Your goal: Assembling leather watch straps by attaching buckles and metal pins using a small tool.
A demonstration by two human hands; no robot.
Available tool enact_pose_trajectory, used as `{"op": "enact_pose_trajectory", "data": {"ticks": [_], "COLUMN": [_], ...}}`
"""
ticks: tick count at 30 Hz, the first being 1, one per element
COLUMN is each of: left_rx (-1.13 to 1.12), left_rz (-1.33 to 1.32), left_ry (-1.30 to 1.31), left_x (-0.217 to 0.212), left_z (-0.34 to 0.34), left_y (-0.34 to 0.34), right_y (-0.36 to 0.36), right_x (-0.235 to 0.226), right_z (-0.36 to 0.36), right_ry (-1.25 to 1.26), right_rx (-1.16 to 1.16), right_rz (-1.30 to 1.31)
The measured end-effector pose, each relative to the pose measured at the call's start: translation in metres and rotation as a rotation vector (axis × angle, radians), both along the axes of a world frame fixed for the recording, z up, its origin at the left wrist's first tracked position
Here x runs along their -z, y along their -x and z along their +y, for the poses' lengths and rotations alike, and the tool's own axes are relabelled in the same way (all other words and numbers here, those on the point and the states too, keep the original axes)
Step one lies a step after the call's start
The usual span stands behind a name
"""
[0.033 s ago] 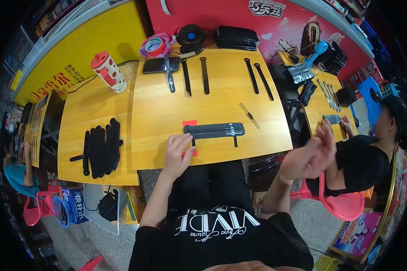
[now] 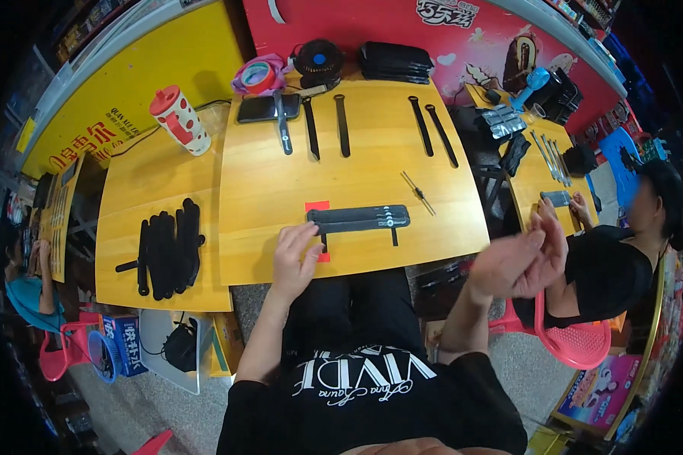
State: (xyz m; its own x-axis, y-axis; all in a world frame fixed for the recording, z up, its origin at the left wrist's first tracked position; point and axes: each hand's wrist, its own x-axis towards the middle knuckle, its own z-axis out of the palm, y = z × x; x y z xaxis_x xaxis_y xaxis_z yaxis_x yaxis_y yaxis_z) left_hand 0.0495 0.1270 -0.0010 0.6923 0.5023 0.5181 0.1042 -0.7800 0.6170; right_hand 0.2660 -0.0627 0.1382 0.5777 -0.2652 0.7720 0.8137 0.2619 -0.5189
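A small bundle of flat black straps with white markings at its right end lies crosswise near the front of the yellow table. Under it are a red strip, showing above and below the left end, and thin black strap ends sticking out toward me. The fingertips of my left hand rest at the bundle's left end, fingers stretched and not gripping. My right hand is raised off the table's right front corner, fingers loosely bent and apart, with nothing visible in it. A thin dark tool lies right of the bundle.
Single straps lie farther back beside a phone, tape roll, fan and black stack. A spotted tumbler and strap pile stand left. A person sits at the right table; another sits far left.
My right hand has turned slightly, its fingers bending a little differently. The left hand has shifted a touch to the left at the bundle's end.
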Motion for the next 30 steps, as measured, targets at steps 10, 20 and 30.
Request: {"op": "enact_pose_trajectory", "data": {"ticks": [10, 20, 30], "left_rx": [-0.148, -0.122, -0.109], "left_rz": [-0.183, -0.18, -0.341], "left_ry": [0.268, 0.222, -0.096], "left_x": [0.012, 0.007, -0.076], "left_z": [0.002, 0.004, -0.039], "left_y": [0.001, 0.001, 0.013], "right_y": [-0.023, -0.057, 0.045], "right_x": [0.121, 0.145, 0.046], "right_z": [0.205, 0.208, 0.007], "right_ry": [1.452, 1.365, 1.195], "right_rx": [-0.148, 0.142, -0.843], "right_rz": [-0.024, -0.065, -0.589]}}
